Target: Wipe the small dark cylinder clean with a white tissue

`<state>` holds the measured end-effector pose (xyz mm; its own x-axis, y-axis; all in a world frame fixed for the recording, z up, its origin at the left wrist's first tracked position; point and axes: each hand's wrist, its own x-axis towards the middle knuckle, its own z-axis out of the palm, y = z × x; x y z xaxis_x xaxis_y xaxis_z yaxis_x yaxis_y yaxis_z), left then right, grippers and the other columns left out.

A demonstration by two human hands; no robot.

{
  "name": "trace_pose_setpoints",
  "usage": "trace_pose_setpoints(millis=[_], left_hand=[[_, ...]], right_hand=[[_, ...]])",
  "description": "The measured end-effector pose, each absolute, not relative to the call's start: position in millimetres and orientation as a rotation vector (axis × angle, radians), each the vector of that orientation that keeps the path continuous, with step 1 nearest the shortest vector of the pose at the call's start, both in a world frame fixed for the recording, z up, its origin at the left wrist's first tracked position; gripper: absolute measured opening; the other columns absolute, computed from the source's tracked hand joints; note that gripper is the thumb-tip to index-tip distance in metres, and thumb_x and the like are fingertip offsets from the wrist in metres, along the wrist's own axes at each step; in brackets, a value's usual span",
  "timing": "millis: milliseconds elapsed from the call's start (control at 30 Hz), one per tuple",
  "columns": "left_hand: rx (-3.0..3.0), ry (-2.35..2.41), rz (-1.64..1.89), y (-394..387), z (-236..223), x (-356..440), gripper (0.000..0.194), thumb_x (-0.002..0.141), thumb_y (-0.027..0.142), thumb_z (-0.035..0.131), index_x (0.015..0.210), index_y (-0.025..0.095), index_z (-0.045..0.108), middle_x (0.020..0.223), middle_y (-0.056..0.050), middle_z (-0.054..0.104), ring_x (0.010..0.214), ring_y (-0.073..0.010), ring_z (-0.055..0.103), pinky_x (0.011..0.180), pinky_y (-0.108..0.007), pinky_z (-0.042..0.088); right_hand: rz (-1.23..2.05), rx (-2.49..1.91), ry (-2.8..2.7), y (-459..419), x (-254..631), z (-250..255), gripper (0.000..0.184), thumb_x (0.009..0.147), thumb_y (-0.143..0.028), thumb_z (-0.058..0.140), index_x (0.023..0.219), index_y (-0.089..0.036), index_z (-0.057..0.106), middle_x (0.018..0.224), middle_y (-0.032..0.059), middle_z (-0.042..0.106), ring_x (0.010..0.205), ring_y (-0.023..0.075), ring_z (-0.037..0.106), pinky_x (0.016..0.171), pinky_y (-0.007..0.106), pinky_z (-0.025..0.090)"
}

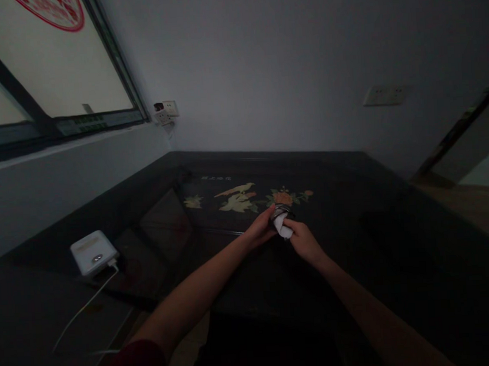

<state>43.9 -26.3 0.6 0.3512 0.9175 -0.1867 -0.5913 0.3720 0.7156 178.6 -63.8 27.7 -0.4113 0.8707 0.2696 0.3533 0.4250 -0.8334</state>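
My left hand (261, 229) is closed around the side of a small, dark, shiny object with a round rim (284, 208). It looks like a cup or glass, but its exact kind is too dim to tell. My right hand (305, 241) pinches a white tissue (282, 228) against this object, on the side nearer to me. Both hands meet just above the dark glossy table (241, 281), in front of its printed flower (282, 197). The left fingertips are partly hidden behind the object.
On the table's left lies a white power bank (94, 252) with a white cable (85, 307) plugged in. A printed bird (237, 190) decorates the tabletop. Behind are a wall with sockets (385, 95) and, at left, a window (70, 66).
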Motion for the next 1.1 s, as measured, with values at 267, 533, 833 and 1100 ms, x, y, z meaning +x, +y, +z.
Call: trace_pose_setpoints(millis=[267, 533, 833, 1100], left_hand=[[0.553, 0.607, 1.052, -27, 2, 44, 0.031, 0.089, 0.039, 0.046, 0.090, 0.013, 0.064, 0.083, -0.006, 0.067, 0.078, -0.0160, 0.061, 0.081, -0.028, 0.045], [0.595, 0.553, 1.076, -25, 1, 47, 0.031, 0.088, 0.038, 0.049, 0.091, 0.011, 0.064, 0.087, -0.008, 0.068, 0.086, -0.0173, 0.062, 0.089, -0.028, 0.041], [0.619, 0.605, 1.043, -25, 1, 47, 0.031, 0.089, 0.037, 0.046, 0.090, 0.011, 0.064, 0.084, -0.007, 0.067, 0.080, -0.0161, 0.061, 0.083, -0.027, 0.042], [0.643, 0.602, 1.063, -25, -3, 44, 0.030, 0.086, 0.039, 0.051, 0.092, 0.012, 0.064, 0.083, -0.006, 0.066, 0.077, -0.0147, 0.061, 0.081, -0.027, 0.044]], right_hand=[[1.239, -0.912, -1.591, -60, 173, 20, 0.031, 0.071, -0.018, 0.048, 0.098, -0.013, 0.065, 0.082, 0.0043, 0.067, 0.074, 0.0173, 0.058, 0.071, 0.027, 0.043], [0.459, -1.214, -2.361, -69, 179, 31, 0.034, 0.074, 0.000, 0.037, 0.092, -0.014, 0.062, 0.092, 0.0098, 0.067, 0.086, 0.0191, 0.061, 0.074, 0.025, 0.040], [0.115, -1.195, -2.617, -68, 181, 34, 0.031, 0.082, -0.003, 0.038, 0.100, -0.011, 0.061, 0.108, 0.0144, 0.064, 0.104, 0.0230, 0.057, 0.091, 0.031, 0.038], [0.820, -1.138, -2.134, -63, 182, 30, 0.037, 0.071, -0.004, 0.039, 0.092, -0.015, 0.067, 0.082, 0.0058, 0.068, 0.078, 0.0175, 0.060, 0.069, 0.025, 0.041]])
